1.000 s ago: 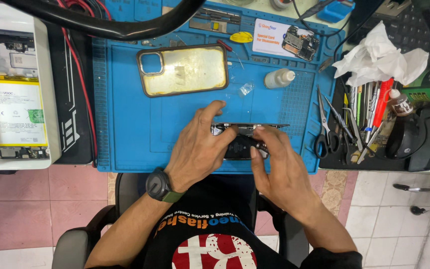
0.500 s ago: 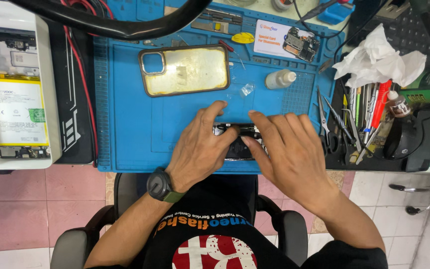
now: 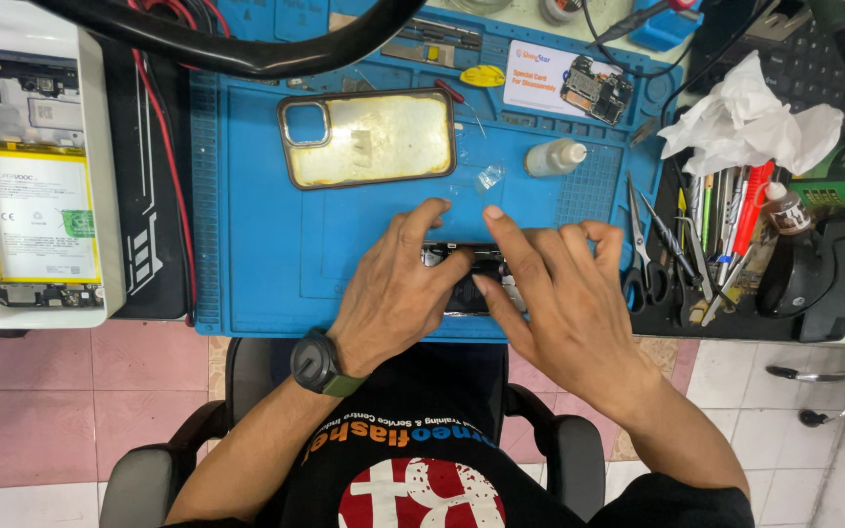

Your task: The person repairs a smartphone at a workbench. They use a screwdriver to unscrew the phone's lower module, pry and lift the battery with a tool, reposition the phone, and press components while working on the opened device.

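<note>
A small dark phone part [image 3: 469, 279] lies on the blue work mat [image 3: 266, 244] near its front edge. My left hand [image 3: 393, 288], with a dark watch on the wrist, rests on the part's left side and holds it down. My right hand [image 3: 559, 303] lies over its right side, fingers spread, thumb pressing on the part. Most of the part is hidden under both hands. A yellowed clear phone case [image 3: 369, 137] lies on the mat just beyond my hands.
An opened phone with its battery showing [image 3: 36, 186] sits in a white tray at the left. A small white bottle [image 3: 552, 156], scissors [image 3: 641, 264], tweezers and pens, crumpled tissue [image 3: 745, 122] and a circuit board [image 3: 594, 93] lie at the right.
My right hand has moved up and left over the dark part, its fingers spreading across it. My left hand has stayed in place.
</note>
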The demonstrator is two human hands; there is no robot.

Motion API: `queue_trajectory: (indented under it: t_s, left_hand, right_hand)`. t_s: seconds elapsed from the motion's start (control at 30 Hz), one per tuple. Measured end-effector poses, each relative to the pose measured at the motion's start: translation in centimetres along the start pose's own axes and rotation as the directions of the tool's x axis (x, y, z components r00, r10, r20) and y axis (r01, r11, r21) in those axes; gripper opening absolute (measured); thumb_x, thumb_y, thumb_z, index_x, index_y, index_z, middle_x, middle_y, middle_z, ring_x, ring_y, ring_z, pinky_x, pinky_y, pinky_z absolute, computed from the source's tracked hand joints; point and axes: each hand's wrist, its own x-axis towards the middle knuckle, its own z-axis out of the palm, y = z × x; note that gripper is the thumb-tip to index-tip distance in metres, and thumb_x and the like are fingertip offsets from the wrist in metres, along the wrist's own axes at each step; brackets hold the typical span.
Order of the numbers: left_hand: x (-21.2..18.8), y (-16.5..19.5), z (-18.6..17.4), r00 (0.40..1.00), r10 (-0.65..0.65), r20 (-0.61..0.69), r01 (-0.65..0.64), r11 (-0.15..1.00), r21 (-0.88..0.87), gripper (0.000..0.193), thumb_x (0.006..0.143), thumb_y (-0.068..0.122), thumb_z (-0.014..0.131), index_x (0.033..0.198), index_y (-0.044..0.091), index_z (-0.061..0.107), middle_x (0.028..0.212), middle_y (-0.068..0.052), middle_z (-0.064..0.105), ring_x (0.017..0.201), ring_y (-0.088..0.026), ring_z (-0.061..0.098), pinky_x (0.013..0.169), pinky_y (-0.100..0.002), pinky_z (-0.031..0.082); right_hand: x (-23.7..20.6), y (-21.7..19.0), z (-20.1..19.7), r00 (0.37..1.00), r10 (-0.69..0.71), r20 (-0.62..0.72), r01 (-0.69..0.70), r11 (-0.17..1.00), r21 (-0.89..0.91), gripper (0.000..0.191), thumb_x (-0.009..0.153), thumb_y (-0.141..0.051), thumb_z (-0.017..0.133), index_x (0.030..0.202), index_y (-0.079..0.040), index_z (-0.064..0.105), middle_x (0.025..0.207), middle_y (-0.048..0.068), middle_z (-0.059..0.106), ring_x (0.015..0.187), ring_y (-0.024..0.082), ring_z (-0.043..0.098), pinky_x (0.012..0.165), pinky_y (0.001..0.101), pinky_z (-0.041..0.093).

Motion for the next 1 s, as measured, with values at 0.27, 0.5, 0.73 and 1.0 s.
queue_trajectory:
  t_s: [0.27, 0.5, 0.73, 1.0]
  left_hand:
    - [0.1, -0.1, 0.2, 1.0, -0.013, 0.015, 0.012, 1.0, 0.016, 0.023, 0.079, -0.001, 0.072, 0.101, 0.007, 0.069, 0.139, -0.019, 0.043, 0.113, -0.037, 0.06, 0.088, -0.045, 0.056]
    - [0.0, -0.1, 0.3, 1.0, -0.001, 0.012, 0.001, 1.0, -0.006, 0.026, 0.078, -0.001, 0.072, 0.103, 0.006, 0.069, 0.139, -0.019, 0.042, 0.114, -0.037, 0.059, 0.09, -0.045, 0.055]
    - [0.0, -0.1, 0.3, 1.0, -0.015, 0.023, 0.016, 1.0, -0.005, 0.024, 0.081, 0.001, 0.072, 0.104, 0.007, 0.07, 0.139, -0.019, 0.041, 0.115, -0.037, 0.059, 0.091, -0.045, 0.055]
    - [0.1, -0.2, 0.4, 1.0, -0.011, 0.017, 0.011, 1.0, -0.009, 0.022, 0.083, 0.003, 0.073, 0.104, 0.007, 0.07, 0.139, -0.019, 0.041, 0.116, -0.037, 0.059, 0.093, -0.046, 0.054]
  right_hand:
    - [-0.8, 0.4, 0.8, 0.999, -0.014, -0.033, 0.012, 0.998, -0.057, 0.062, 0.092, -0.015, 0.08, 0.145, -0.002, 0.049, 0.093, 0.007, 0.058, 0.084, 0.026, 0.051, 0.085, 0.0462, 0.031]
    - [-1.1, 0.8, 1.0, 0.997, -0.007, -0.081, 0.008, 1.0, 0.012, 0.064, 0.093, -0.014, 0.079, 0.146, 0.0, 0.046, 0.096, 0.007, 0.059, 0.085, 0.025, 0.051, 0.087, 0.0473, 0.029]
    - [-1.2, 1.1, 1.1, 0.996, 0.002, -0.092, -0.001, 1.0, 0.011, 0.064, 0.092, -0.015, 0.08, 0.145, 0.0, 0.046, 0.095, 0.007, 0.06, 0.085, 0.025, 0.052, 0.087, 0.0481, 0.029]
    - [-0.8, 1.0, 0.7, 0.997, -0.002, -0.078, 0.004, 1.0, 0.017, 0.062, 0.091, -0.012, 0.079, 0.144, -0.001, 0.047, 0.095, 0.006, 0.062, 0.084, 0.024, 0.053, 0.089, 0.048, 0.03]
